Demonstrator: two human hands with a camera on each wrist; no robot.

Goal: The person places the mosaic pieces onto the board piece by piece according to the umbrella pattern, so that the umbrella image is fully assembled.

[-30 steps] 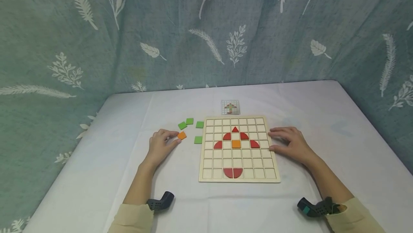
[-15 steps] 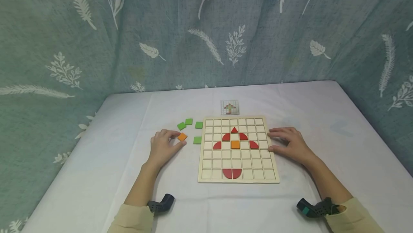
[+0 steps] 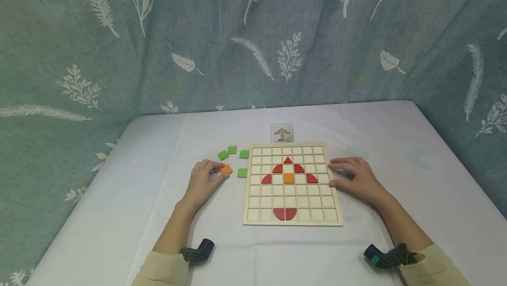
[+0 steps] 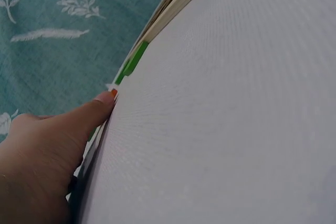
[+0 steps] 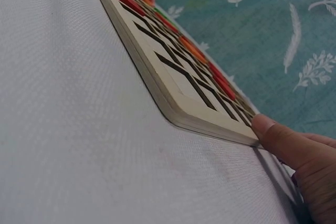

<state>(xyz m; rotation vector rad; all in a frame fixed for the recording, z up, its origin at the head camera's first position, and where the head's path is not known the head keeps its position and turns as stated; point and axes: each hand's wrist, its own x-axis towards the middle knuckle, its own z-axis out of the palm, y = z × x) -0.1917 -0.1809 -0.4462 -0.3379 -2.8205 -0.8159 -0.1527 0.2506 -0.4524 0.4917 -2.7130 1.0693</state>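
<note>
My left hand (image 3: pixel 202 181) pinches a loose orange square tile (image 3: pixel 226 169) between thumb and fingers, left of the wooden grid board (image 3: pixel 253 220). In the left wrist view only a sliver of the orange tile (image 4: pixel 114 92) shows beyond the thumb. My right hand (image 3: pixel 358 177) rests at the board's right edge, its thumb (image 5: pixel 264 124) against the rim and its fingers extended. Set in the grid are an orange square (image 3: pixel 289 178), a red triangle (image 3: pixel 288 160) and several red rounded pieces, including a pair (image 3: pixel 284 214) low on the board.
Several green square tiles (image 3: pixel 232 149) lie between the left hand and the board, two of them close to its left edge. A small pattern card (image 3: pixel 282 132) lies behind the board. The white-covered table (image 3: pixel 293 255) ends at a patterned curtain (image 3: pixel 218 48).
My left hand has shifted slightly right, moving the orange tile a little toward the board, with fingers and thumb now on it. The right hand stays at the board's edge.
</note>
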